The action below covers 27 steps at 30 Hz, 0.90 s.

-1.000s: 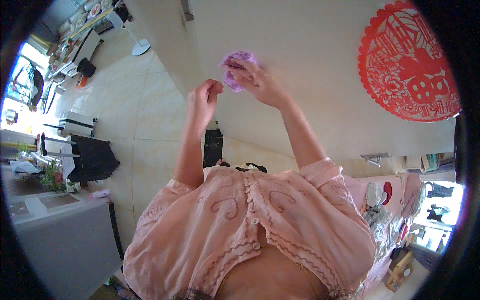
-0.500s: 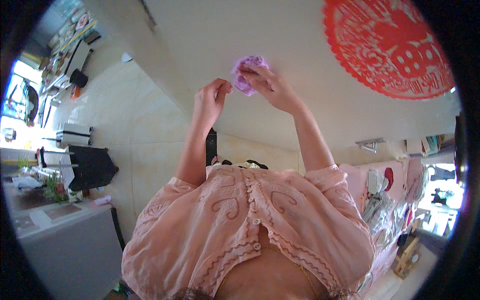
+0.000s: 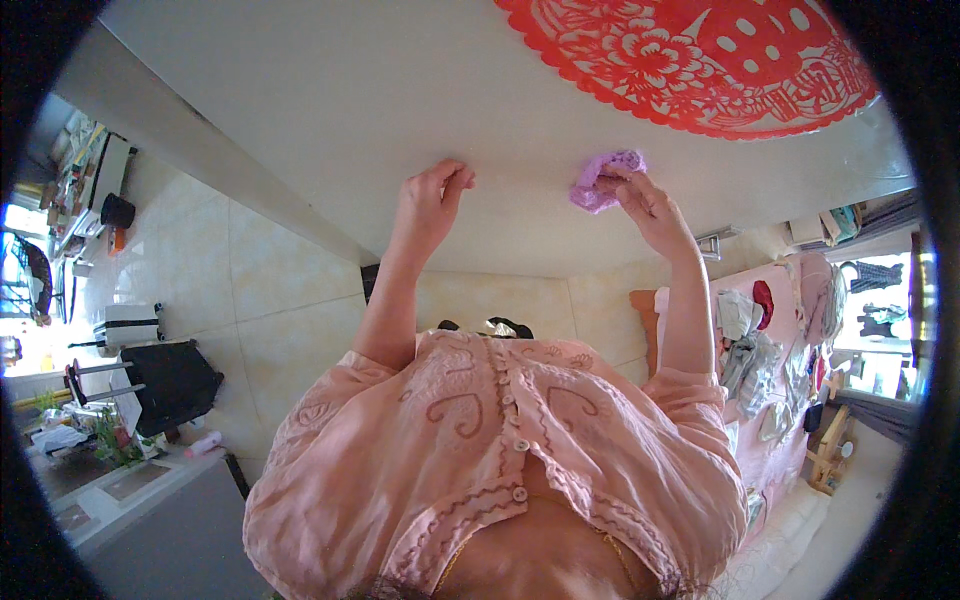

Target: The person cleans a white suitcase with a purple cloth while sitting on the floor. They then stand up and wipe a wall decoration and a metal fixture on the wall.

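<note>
A purple cloth (image 3: 597, 182) is bunched under the fingers of my right hand (image 3: 652, 208), which presses it against a pale door (image 3: 350, 90). My left hand (image 3: 432, 205) is beside the same door, left of the cloth and apart from it. Its fingers are curled in and closed, and nothing shows in them. Above and to the right of the cloth, a large red paper-cut decoration (image 3: 690, 65) with a scalloped rim is stuck on the door.
A metal door handle (image 3: 710, 246) is just past my right hand. Right of me stands a bed with a pink cover (image 3: 775, 425) and scattered clothes. Tiled floor (image 3: 270, 270) extends left, with a black suitcase (image 3: 180, 385) and a grey cabinet (image 3: 170, 530).
My right hand has moved the purple cloth to the right along the door, away from my left hand. The view has shifted, and the red decoration now appears further left and higher.
</note>
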Available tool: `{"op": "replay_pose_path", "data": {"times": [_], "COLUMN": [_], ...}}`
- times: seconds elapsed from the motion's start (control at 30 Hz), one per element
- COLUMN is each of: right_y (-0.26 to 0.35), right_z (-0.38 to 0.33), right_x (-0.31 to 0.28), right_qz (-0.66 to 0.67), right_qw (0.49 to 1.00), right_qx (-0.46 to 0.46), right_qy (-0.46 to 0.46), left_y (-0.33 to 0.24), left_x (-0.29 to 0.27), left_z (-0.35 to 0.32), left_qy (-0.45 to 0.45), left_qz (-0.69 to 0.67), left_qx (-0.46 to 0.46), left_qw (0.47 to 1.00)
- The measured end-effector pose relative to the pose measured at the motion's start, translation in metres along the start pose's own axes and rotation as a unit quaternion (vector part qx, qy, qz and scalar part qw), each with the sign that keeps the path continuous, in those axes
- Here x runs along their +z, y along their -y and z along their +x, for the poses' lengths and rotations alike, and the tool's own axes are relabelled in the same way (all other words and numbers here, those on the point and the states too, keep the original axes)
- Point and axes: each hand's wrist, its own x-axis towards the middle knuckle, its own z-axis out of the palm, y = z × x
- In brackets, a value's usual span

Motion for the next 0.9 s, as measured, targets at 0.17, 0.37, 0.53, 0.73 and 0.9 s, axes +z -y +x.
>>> {"op": "replay_pose_path", "data": {"times": [0.17,0.37,0.53,0.73,0.9], "right_y": [0.000,0.025,0.046,0.074,0.107], "right_z": [0.005,0.035,0.077,0.128,0.163], "right_x": [0.005,0.053,0.107,0.176,0.232], "right_qz": [-0.059,0.003,-0.002,0.006,-0.023], "right_qw": [0.998,0.998,0.991,0.977,0.966], "right_qx": [0.000,-0.053,-0.111,-0.167,-0.218], "right_qy": [0.004,0.026,0.070,0.132,0.135], "left_y": [0.005,0.019,0.028,0.044,0.067], "left_x": [-0.005,-0.032,-0.072,-0.123,-0.154], "left_z": [0.002,0.005,-0.001,-0.017,-0.033], "left_qy": [-0.001,-0.002,-0.016,-0.070,-0.131], "left_qz": [-0.004,-0.017,0.029,0.058,0.035], "left_qx": [-0.008,0.007,-0.004,-0.026,-0.034], "left_qw": [1.000,1.000,0.999,0.996,0.990]}}
